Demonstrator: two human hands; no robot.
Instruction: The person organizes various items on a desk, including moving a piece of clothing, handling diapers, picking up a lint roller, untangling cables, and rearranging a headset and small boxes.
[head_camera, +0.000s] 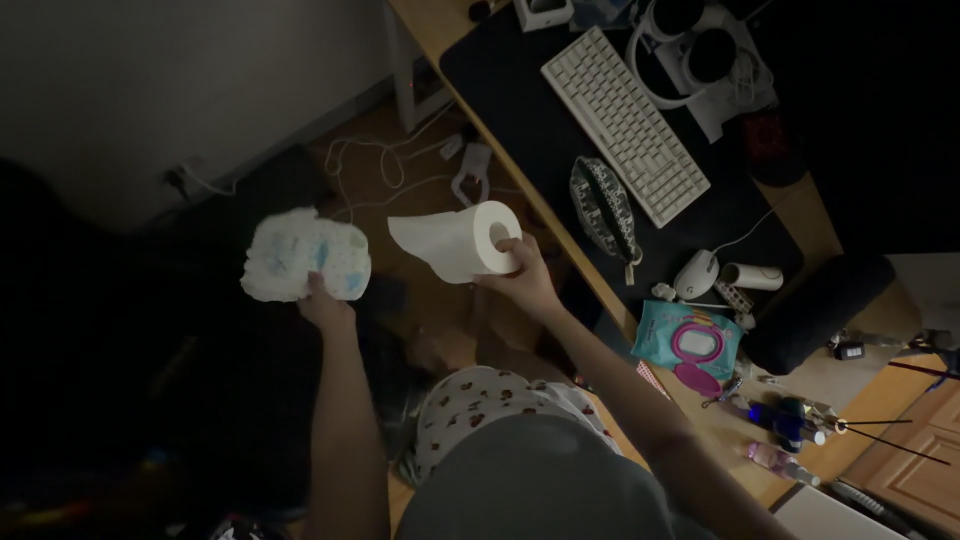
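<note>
My left hand (322, 300) grips the lower edge of a crumpled wad of white paper with pale blue marks (303, 256), held out over the dark floor. My right hand (520, 275) holds a white toilet paper roll (472, 240), fingers hooked at its cardboard core. A loose sheet hangs from the roll toward the left. The roll sits just off the edge of the wooden desk (440, 22). The two hands are apart, at about the same height.
On the desk: a black mat (520, 90), white keyboard (622, 122), patterned pouch (603, 210), white mouse (696, 272), teal wipes pack (688, 343), white headphones (690, 50), small bottles. White cables (375, 165) lie on the floor below.
</note>
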